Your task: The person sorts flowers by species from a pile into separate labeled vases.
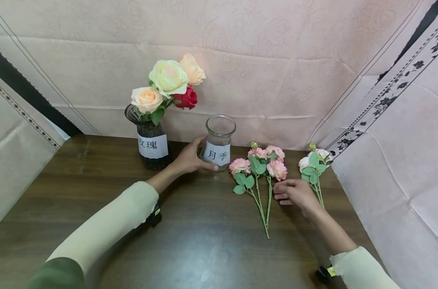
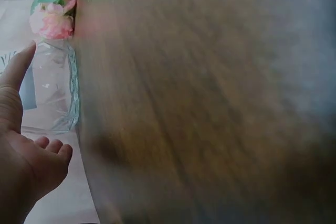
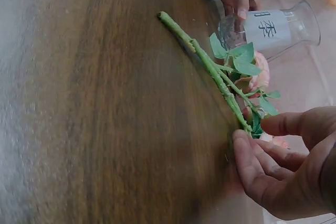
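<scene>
My left hand (image 1: 193,158) is at the lower left side of a clear glass vase (image 1: 220,127) with a white label, thumb in front and fingers around its side. The left wrist view shows that thumb (image 2: 18,72) stretched along the vase. Two pink artificial flower stems (image 1: 256,192) lie to the vase's right, crossing near their lower ends. Beside them is my right hand (image 1: 295,194), its fingers loosely bent. In the right wrist view its fingertips (image 3: 242,142) are at a green stem (image 3: 215,72), with thumb and fingers apart; whether they touch it is unclear.
A dark ribbed vase (image 1: 152,160) with a label stands at left, holding several roses (image 1: 168,78). White flowers (image 1: 314,162) lie at the right edge of the brown table (image 1: 190,249). Pale patterned cloth (image 1: 277,80) hangs behind.
</scene>
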`<act>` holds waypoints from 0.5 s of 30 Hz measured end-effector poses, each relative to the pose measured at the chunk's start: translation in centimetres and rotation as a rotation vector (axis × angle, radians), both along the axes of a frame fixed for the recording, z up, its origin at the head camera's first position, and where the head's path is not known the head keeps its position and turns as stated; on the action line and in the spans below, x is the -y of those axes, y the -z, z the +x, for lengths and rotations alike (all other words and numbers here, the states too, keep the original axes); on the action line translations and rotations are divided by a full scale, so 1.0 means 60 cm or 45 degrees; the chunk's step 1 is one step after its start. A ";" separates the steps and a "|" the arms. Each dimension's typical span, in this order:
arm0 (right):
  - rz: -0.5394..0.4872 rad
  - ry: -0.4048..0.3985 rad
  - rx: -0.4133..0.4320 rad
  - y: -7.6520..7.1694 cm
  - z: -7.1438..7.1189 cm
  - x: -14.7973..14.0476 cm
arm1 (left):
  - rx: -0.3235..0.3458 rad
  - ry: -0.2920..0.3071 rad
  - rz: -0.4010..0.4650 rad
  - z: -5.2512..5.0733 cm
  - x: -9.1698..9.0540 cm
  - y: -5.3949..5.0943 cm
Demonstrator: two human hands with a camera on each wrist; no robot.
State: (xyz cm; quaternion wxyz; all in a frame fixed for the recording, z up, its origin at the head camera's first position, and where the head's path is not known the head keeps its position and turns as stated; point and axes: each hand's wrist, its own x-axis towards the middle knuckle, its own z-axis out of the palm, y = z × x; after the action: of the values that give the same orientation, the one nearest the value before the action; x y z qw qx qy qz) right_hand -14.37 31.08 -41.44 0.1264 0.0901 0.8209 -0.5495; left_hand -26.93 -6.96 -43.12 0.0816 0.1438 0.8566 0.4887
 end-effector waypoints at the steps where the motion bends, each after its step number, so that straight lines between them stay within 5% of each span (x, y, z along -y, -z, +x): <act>1: 0.004 -0.010 0.017 0.002 0.000 0.002 | 0.003 -0.006 0.004 -0.001 0.000 0.000; 15: -0.041 -0.011 0.110 0.011 -0.009 0.015 | 0.009 -0.024 0.087 -0.008 -0.013 0.008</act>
State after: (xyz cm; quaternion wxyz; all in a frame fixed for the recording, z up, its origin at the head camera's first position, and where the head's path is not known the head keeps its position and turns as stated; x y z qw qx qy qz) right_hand -14.94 30.19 -42.09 0.1655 0.1083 0.8061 -0.5578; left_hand -27.39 -6.16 -43.61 0.0752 0.1366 0.8405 0.5190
